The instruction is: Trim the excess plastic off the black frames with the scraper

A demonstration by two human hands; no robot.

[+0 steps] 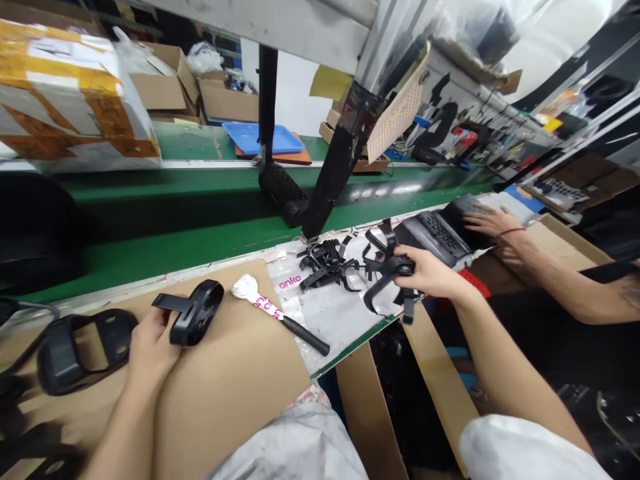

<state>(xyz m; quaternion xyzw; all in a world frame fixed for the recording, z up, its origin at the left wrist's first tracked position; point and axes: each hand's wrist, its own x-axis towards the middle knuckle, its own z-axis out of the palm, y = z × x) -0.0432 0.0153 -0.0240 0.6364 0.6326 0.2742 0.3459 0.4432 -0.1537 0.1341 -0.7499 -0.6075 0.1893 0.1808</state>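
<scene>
My left hand (154, 341) is closed on a black plastic loop-shaped part (201, 312), held above the brown cardboard sheet (225, 393). A larger black plastic frame (87, 347) lies just left of that hand. To the right, my right hand (427, 272) grips black plastic pieces with curved arms (383, 270) over the bench edge; how many it holds I cannot tell. Beside them is a pile of similar black curved pieces (330, 263) on white plastic sheeting. Between my hands lies a black-handled tool (305, 335), its other end wrapped in white plastic with pink print.
A co-worker's hands (493, 223) touch black perforated housings (435, 237) at the right. The green conveyor (200, 240) runs behind the bench, with a dark post (333, 160) in front. Open cardboard boxes (370, 407) stand below the edge. A taped carton (75, 100) and blue tray (260, 138) sit behind.
</scene>
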